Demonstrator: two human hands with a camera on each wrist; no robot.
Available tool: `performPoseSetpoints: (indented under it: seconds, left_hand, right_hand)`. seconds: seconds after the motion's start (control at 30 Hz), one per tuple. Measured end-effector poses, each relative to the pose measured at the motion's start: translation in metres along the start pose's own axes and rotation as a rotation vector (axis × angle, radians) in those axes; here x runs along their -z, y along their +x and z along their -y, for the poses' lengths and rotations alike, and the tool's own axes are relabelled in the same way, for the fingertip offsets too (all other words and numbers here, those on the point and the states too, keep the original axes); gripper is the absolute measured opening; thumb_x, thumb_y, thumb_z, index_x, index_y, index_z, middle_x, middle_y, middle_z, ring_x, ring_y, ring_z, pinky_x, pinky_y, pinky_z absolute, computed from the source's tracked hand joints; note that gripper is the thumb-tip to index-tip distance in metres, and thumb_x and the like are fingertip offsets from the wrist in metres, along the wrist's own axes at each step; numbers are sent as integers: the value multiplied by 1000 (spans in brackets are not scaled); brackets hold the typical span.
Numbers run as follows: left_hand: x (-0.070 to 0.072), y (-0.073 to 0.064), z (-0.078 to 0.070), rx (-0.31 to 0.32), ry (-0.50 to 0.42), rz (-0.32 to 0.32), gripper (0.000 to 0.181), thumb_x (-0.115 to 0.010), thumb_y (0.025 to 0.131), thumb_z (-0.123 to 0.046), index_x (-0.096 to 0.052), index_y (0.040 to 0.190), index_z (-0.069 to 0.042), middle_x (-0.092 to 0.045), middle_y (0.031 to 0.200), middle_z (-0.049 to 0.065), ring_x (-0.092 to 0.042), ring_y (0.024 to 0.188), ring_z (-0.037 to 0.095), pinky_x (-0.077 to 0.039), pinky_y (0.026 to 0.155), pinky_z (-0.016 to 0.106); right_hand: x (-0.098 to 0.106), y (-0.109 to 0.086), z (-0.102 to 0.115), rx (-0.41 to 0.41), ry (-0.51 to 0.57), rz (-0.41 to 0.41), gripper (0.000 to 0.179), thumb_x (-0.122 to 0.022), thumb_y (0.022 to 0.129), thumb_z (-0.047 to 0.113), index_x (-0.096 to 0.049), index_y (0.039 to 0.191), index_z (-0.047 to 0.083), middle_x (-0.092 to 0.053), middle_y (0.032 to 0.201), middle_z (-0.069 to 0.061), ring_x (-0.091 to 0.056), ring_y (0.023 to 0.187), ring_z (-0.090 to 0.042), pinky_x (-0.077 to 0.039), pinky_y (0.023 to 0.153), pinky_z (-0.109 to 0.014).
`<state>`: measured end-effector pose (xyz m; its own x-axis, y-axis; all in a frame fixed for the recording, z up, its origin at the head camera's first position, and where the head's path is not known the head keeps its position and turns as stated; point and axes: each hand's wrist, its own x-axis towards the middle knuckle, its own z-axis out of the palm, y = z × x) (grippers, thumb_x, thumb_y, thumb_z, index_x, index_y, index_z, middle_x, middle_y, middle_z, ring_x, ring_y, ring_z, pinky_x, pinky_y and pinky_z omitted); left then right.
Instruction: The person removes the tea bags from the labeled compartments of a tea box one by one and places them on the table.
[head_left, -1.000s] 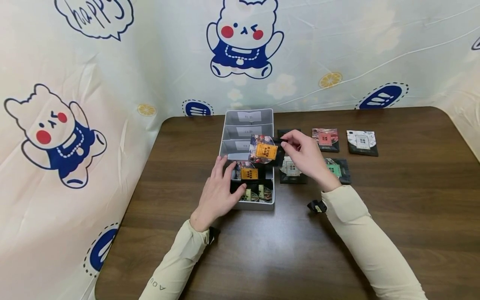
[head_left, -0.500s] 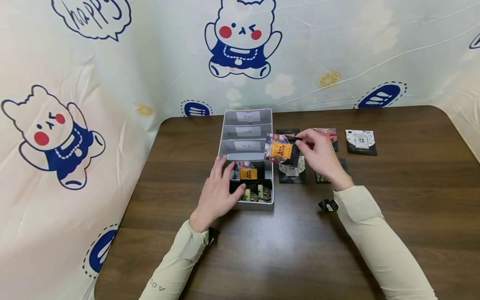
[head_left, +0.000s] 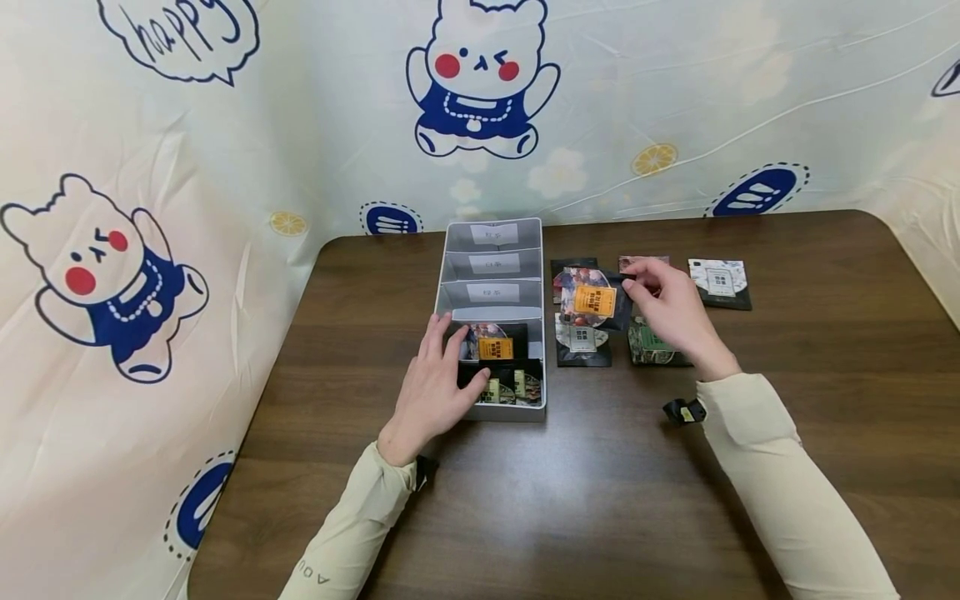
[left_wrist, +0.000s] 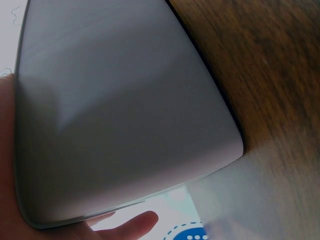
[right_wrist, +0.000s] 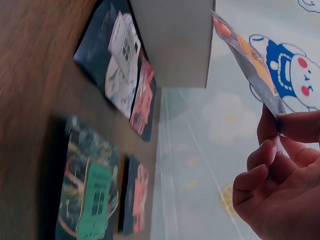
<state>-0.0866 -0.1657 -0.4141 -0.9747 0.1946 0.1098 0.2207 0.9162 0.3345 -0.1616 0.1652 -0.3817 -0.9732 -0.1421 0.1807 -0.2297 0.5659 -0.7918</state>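
Note:
My right hand pinches a black tea sachet with an orange label by its edge, between thumb and fingertips. It is raised over the sachets on the table, right of the box; the right wrist view shows the sachet nearly edge-on. My left hand rests on the near left of a grey divided box, its fingers spread along the rim. Beneath that hand, one compartment holds an orange-labelled sachet, and the front one holds green-labelled sachets, partly covered by the thumb.
Right of the box lie sachets with a white label, a green label and a pink label. Another white one lies farther right. White paper labels mark the rear compartments. A printed cloth hangs behind the table.
My right hand has carried the orange-labelled sachet rightward, from over the box to over the sachets on the table. The left hand has stayed on the box.

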Motion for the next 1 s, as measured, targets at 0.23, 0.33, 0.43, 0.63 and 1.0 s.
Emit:
performPoseSetpoints:
  seconds: [0.23,0.33,0.43,0.63,1.0]
  left_hand:
    - [0,0,0,7,2,12,67,-54,90,-48,-44,142,-7,-20,160,12,-12,150,29,-44,96,58]
    - [0,0,1,12,4,15,67,-54,90,-48,-44,143,-8,-20,160,11,-12,151,28,-43,97,57]
    - [0,0,1,8,2,10,67,-54,90,-48,-44,142,-8,-20,160,12,-12,151,29,-44,97,58]
    - [1,0,1,7,4,11,66,-54,90,-47,-44,142,-8,-20,160,12,-12,151,29,-43,97,58]
    - [0,1,0,7,4,28,66,-53,90,-48,-43,143,-10,-19,160,12,-11,151,29,-43,98,58]
  right_hand:
    - [10,-3,-13,-18,8,-11,26,-50,99,13,-62,118,0,-67,88,-18,-46,65,-11,-36,57,-25]
    - [15,-4,-19,-36,-13,-6,26,-50,99,14,-62,117,1,-64,83,-16,-45,63,-12,-36,56,-26]
    - [22,-5,-23,-57,-49,-4,27,-49,100,18,-62,117,1,-58,78,-14,-44,66,-16,-34,59,-28]
    - [35,-8,-36,-103,-83,-9,30,-47,101,22,-60,119,2,-56,77,-12,-43,68,-16,-32,61,-29]
    - [62,-23,-64,-215,-150,-22,34,-45,101,24,-59,122,1,-63,93,-22,-47,73,-16,-36,60,-26]
